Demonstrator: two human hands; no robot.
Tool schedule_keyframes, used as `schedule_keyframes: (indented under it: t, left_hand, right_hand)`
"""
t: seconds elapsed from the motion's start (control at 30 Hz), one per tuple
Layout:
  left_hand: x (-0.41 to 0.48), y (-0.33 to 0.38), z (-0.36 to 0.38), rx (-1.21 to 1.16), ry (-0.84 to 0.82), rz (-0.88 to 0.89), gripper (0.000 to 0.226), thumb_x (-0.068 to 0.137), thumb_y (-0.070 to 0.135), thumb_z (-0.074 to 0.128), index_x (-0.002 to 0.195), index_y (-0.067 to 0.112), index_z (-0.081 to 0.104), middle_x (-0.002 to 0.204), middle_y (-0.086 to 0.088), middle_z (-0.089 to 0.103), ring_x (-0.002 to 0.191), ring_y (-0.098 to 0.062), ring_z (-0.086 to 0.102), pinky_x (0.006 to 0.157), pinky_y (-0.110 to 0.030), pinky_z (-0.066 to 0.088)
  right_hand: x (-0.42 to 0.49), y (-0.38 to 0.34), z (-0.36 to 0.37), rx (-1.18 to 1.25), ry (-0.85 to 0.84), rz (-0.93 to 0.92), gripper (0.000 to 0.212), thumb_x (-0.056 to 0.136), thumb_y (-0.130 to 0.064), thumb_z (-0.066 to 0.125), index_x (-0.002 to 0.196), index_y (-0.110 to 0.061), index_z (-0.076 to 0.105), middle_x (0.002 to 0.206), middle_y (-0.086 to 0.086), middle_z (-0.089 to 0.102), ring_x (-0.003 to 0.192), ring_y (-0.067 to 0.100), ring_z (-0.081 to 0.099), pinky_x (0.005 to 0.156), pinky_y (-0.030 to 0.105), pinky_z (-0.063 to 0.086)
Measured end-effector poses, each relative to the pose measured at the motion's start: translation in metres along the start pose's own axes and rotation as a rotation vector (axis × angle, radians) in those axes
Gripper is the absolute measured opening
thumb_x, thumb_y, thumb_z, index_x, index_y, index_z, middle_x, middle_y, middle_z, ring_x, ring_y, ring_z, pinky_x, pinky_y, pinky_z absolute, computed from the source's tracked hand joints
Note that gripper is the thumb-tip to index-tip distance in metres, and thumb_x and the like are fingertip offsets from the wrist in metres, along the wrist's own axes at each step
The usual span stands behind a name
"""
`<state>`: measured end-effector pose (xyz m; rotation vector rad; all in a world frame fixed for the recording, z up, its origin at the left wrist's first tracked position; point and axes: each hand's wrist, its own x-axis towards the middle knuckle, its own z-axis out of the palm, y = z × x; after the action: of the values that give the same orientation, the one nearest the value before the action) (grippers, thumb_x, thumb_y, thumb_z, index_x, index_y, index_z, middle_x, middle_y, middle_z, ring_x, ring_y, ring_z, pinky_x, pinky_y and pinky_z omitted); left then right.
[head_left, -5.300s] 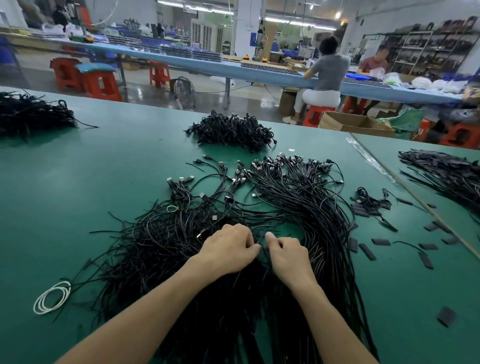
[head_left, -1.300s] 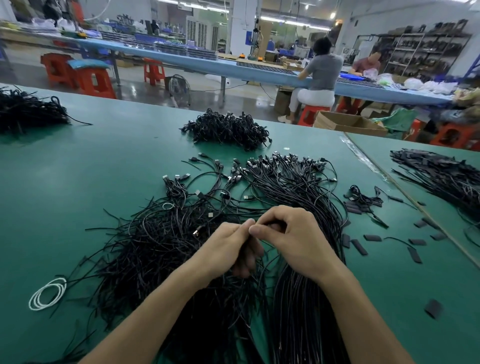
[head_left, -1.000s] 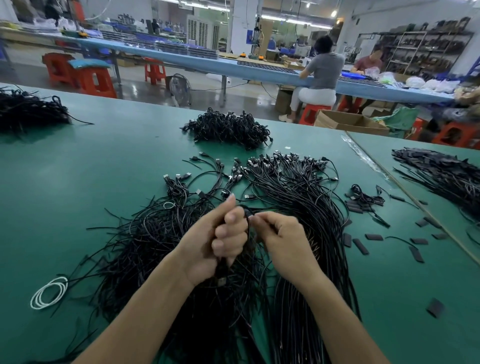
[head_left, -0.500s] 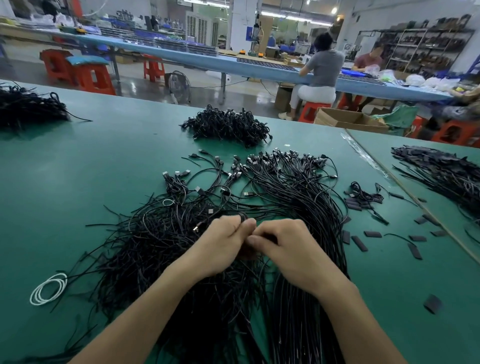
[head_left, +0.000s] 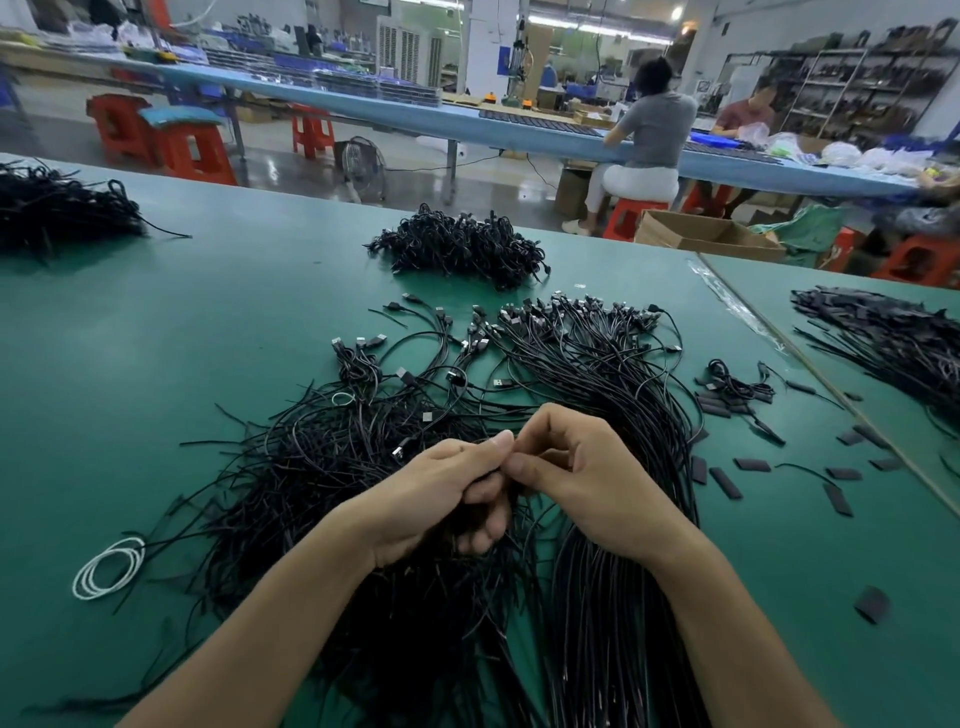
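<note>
Black cables (head_left: 597, 395): loose heap over the middle of the counter (head_left: 156, 338), from the near edge toward the far edge. Plug ends fanned out on the far side. Left part tangled; right part laid in a roughly parallel sheaf.

Dark strip pile (head_left: 883, 332): on the adjoining green surface to the right, well apart from the main heap.

Far-left cable pile (head_left: 57, 208): at the counter's left edge, well apart.

Bundled cable pile (head_left: 457, 244): near the far edge, just beyond the plug ends.

Left hand (head_left: 436, 499) and right hand (head_left: 587, 478): together above the middle of the heap, fingertips touching. Left fingers curled round dark strands of the heap. Right thumb and forefinger pinched at the same spot against the left thumb. Exact piece between the fingertips too small to tell.

White coil (head_left: 106, 569): flat on the counter, at the left fringe of the heap, toward the near edge.

Small coiled cable (head_left: 737, 387): just right of the sheaf.

Black sleeves (head_left: 753, 464): short flat pieces, scattered singly to the right of the sheaf.
</note>
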<state>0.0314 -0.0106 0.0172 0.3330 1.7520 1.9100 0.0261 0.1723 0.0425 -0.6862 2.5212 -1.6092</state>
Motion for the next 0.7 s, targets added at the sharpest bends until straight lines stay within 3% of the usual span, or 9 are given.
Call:
schedule_keyframes:
  t: [0.07,0.13,0.2,0.27,0.33,0.47,0.57,0.63,0.7]
  left_hand:
    - [0.007,-0.004,0.005,0.047,0.164,0.033,0.060,0.100,0.051,0.043,0.047,0.024,0.043,0.053,-0.001,0.053,0.046,-0.013,0.048,0.049,-0.021,0.037]
    - [0.012,-0.007,0.010,0.116,0.323,0.085,0.062,0.104,0.041,0.044,0.045,0.021,0.046,0.052,-0.001,0.046,0.050,-0.014,0.043,0.055,-0.024,0.037]
    - [0.013,-0.006,0.011,0.010,0.376,0.075,0.049,0.103,0.029,0.046,0.058,0.014,0.061,0.061,-0.004,0.052,0.059,-0.016,0.051,0.058,-0.028,0.049]
    - [0.011,-0.002,0.012,-0.249,0.244,-0.017,0.038,0.100,0.029,0.042,0.089,0.006,0.070,0.078,-0.009,0.063,0.072,-0.020,0.063,0.071,-0.042,0.060]
    - [0.008,-0.001,0.012,-0.390,0.067,-0.106,0.050,0.095,0.043,0.039,0.103,0.004,0.068,0.089,-0.014,0.068,0.077,-0.026,0.069,0.069,-0.047,0.061]
    - [0.008,-0.005,0.011,-0.344,0.063,-0.167,0.072,0.098,0.063,0.029,0.073,0.009,0.071,0.065,-0.011,0.063,0.040,-0.016,0.053,0.031,-0.016,0.034]
    - [0.012,-0.010,0.008,-0.297,0.221,-0.103,0.070,0.096,0.066,0.038,0.058,0.013,0.064,0.047,-0.003,0.048,0.027,-0.009,0.031,0.028,-0.011,0.020]
    - [0.012,-0.014,0.003,-0.259,0.342,-0.047,0.063,0.093,0.064,0.046,0.055,0.016,0.059,0.043,0.002,0.041,0.026,-0.008,0.028,0.028,-0.012,0.019]
    - [0.012,-0.017,-0.005,-0.264,0.462,0.002,0.059,0.092,0.060,0.051,0.051,0.018,0.054,0.042,0.005,0.038,0.028,-0.008,0.028,0.027,-0.014,0.020]
  right_hand:
    - [0.001,-0.001,0.002,-0.082,0.044,0.002,0.012,0.091,-0.018,0.071,0.083,-0.019,0.062,0.080,-0.001,0.072,0.074,0.020,0.069,0.075,0.047,0.056]
    - [0.002,-0.002,0.005,-0.166,0.116,-0.031,0.014,0.089,-0.019,0.073,0.080,-0.024,0.064,0.079,-0.010,0.071,0.070,0.009,0.067,0.069,0.033,0.057]
    - [0.002,-0.003,0.010,-0.193,0.164,-0.058,0.016,0.087,-0.019,0.076,0.079,-0.027,0.065,0.078,-0.013,0.070,0.071,0.006,0.066,0.065,0.022,0.053]
    - [0.004,-0.003,0.015,-0.158,0.185,-0.078,0.018,0.086,-0.019,0.077,0.078,-0.029,0.064,0.077,-0.014,0.070,0.072,0.006,0.067,0.065,0.020,0.054]
    - [0.006,-0.004,0.020,-0.150,0.206,-0.116,0.018,0.084,-0.019,0.077,0.077,-0.030,0.065,0.076,-0.014,0.069,0.071,0.005,0.067,0.063,0.016,0.051]
    - [0.011,-0.004,0.023,-0.096,0.219,-0.122,0.016,0.084,-0.019,0.078,0.078,-0.027,0.066,0.077,-0.014,0.068,0.057,0.011,0.064,0.052,0.018,0.049]
    - [0.014,-0.002,0.023,-0.080,0.204,-0.119,0.011,0.086,-0.018,0.077,0.082,-0.023,0.068,0.076,-0.009,0.069,0.055,0.010,0.065,0.058,0.020,0.053]
    - [0.014,0.002,0.021,-0.087,0.203,-0.082,0.008,0.089,-0.031,0.073,0.090,-0.025,0.069,0.079,-0.008,0.071,0.070,0.006,0.068,0.068,0.019,0.054]
    - [0.011,0.011,0.018,-0.123,0.195,0.004,0.023,0.089,-0.050,0.063,0.095,-0.029,0.065,0.084,-0.010,0.068,0.079,-0.001,0.064,0.071,0.014,0.050]
